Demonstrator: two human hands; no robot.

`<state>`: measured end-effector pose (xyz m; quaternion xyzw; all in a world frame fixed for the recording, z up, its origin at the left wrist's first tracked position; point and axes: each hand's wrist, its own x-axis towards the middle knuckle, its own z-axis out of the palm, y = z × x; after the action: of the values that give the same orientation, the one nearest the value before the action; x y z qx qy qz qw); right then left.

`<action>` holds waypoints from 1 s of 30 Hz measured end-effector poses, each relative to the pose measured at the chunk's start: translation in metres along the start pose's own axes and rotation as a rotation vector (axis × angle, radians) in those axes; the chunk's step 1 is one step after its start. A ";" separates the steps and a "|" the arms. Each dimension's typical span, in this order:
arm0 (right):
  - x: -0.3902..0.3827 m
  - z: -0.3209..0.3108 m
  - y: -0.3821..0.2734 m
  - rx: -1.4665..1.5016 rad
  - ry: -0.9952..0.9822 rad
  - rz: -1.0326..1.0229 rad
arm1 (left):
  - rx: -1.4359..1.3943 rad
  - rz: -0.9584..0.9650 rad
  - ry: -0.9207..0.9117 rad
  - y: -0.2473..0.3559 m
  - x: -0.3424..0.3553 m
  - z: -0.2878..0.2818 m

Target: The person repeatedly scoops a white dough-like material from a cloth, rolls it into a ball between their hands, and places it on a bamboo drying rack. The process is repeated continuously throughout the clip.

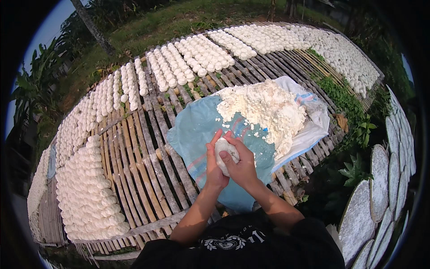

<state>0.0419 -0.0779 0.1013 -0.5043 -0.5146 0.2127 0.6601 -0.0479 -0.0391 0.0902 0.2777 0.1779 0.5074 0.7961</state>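
Both hands are cupped around a white, moist lump [224,147] at the centre, with my left hand [216,168] on its left side and my right hand [242,163] on its right, thumb across its front. Beneath them lies a teal sheet [192,139] with reddish stripes, spread on bamboo slats. A large crumbly heap of cream-white material [264,107] sits just beyond my hands, on the teal sheet and a white woven sheet [316,121] to the right.
Long bamboo racks [148,170] carry rows of small white lumps [89,179] at the left and along the back. Pale, upright-leaning round discs [380,179] line the right side beside green leafy plants [358,172]. A tree trunk [94,27] stands on grass behind.
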 end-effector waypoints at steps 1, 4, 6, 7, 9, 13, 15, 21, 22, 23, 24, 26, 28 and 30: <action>-0.001 0.001 -0.001 -0.020 0.010 -0.111 | 0.025 -0.049 -0.011 0.002 0.000 0.000; -0.003 0.004 0.002 -0.112 -0.010 -0.139 | 0.049 -0.060 -0.074 0.003 -0.001 -0.003; -0.004 0.004 0.007 -0.152 -0.013 -0.035 | 0.095 -0.023 0.029 0.003 -0.001 -0.008; -0.004 0.004 0.010 -0.154 0.000 0.010 | 0.128 0.011 -0.004 0.002 -0.001 -0.011; -0.003 0.005 0.017 -0.274 -0.028 -0.119 | 0.161 -0.082 0.032 0.001 0.002 -0.017; -0.002 0.006 0.027 -0.098 -0.069 -0.028 | -0.053 -0.124 0.011 -0.004 0.008 -0.029; -0.003 0.010 0.029 0.037 -0.071 0.281 | 0.068 -0.027 0.116 -0.016 0.014 -0.031; -0.003 0.011 0.037 -0.415 -0.069 -0.234 | -0.127 -0.114 -0.020 -0.022 0.020 -0.043; -0.003 0.009 0.038 -0.389 -0.065 -0.246 | -0.130 -0.106 -0.011 -0.020 0.017 -0.043; -0.002 0.006 0.038 -0.363 -0.057 -0.260 | -0.137 -0.065 -0.025 -0.016 0.015 -0.043; -0.001 0.004 0.036 -0.334 -0.039 -0.275 | -0.076 -0.065 0.011 -0.013 0.013 -0.042; 0.005 0.000 0.030 -0.150 -0.136 0.057 | 0.021 -0.064 0.020 -0.008 0.010 -0.040; 0.014 -0.002 0.018 -0.109 -0.262 0.300 | 0.017 -0.047 0.071 -0.001 0.011 -0.040; 0.026 -0.004 0.002 -0.229 -0.404 0.477 | 0.018 -0.088 0.140 0.005 0.011 -0.041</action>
<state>0.0559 -0.0580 0.1123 -0.6289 -0.5231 0.3977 0.4155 -0.0700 -0.0172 0.0615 0.2404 0.2498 0.4885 0.8007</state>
